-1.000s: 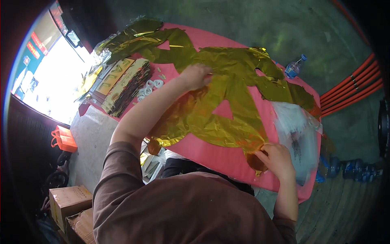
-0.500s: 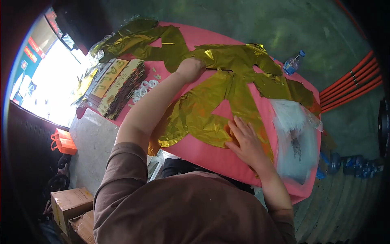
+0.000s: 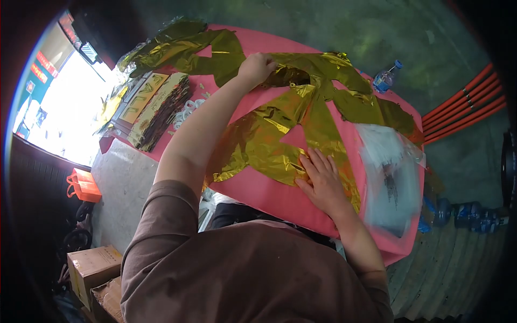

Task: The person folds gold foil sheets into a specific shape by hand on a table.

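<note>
Flat, uninflated gold foil balloons (image 3: 264, 126) with triangular cut-outs lie spread over a pink-covered table (image 3: 253, 185). My left hand (image 3: 257, 69) is at the far side, its fingers closed on the edge of a gold foil balloon (image 3: 301, 65), which is lifted a little there, with a dark gap beneath the fold. Near the front, my right hand (image 3: 323, 180) lies open on the nearer balloon, fingers stretched out beside a triangular opening. Another gold piece (image 3: 215, 51) lies to the left of my left hand.
A stack of printed cards (image 3: 156, 110) and white ribbon rolls (image 3: 188, 110) lie left. Clear plastic bags (image 3: 390, 177) sit at the right edge, a water bottle (image 3: 386, 78) behind. Cardboard boxes (image 3: 94, 264) and an orange bag (image 3: 83, 185) are on the floor.
My left hand has moved slightly away from me and raised the foil edge, opening a dark gap under it. My right hand stays on the foil with little movement.
</note>
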Motion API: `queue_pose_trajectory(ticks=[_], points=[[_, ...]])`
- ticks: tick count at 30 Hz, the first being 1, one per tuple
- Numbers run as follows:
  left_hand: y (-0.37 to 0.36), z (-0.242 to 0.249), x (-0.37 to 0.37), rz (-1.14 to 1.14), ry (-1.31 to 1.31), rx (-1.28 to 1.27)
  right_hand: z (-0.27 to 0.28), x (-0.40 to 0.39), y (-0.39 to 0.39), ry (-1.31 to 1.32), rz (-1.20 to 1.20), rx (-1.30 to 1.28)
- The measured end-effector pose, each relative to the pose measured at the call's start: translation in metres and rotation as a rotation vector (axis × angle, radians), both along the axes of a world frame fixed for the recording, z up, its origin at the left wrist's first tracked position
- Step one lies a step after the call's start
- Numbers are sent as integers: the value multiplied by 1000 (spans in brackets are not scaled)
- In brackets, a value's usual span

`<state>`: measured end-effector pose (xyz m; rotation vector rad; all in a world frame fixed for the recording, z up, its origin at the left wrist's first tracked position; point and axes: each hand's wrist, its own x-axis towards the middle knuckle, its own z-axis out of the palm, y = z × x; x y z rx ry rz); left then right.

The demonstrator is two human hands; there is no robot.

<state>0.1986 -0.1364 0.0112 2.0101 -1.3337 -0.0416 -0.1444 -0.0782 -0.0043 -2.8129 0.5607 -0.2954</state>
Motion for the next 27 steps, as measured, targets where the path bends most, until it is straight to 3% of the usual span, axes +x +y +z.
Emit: queue_pose_trajectory(ticks=[3,5,8,11,13,15,19,21,23,25,27], points=[[-2,16,-15,23,-189,-68,4,-1,-2,32,-15,-12],[-5,20,-18,-149,-591,-233,7,2,-12,-35,-41,181],[-8,32,-34,-258,-784,-291,29,28,-42,-125,-121,250],[-14,37,-49,-297,-869,-301,27,67,-98,-365,-126,104],[-17,40,-62,-303,-872,-302,35,92,-123,-420,-150,51],[-17,43,-72,-302,-888,-303,53,113,-135,-331,-461,-35],[-9,41,-85,-391,-888,-294,55,136,-167,-258,-474,-135],[-5,33,-86,-454,-866,-571,51,133,-189,-301,-505,-69],[4,23,-76,-476,-825,-503,36,125,-227,-439,-493,-44],[-1,-3,-61,-402,-622,-202,35,118,-238,-576,-479,-29],[-6,-31,-44,-348,-591,-114,40,110,-238,-684,-496,-97]])
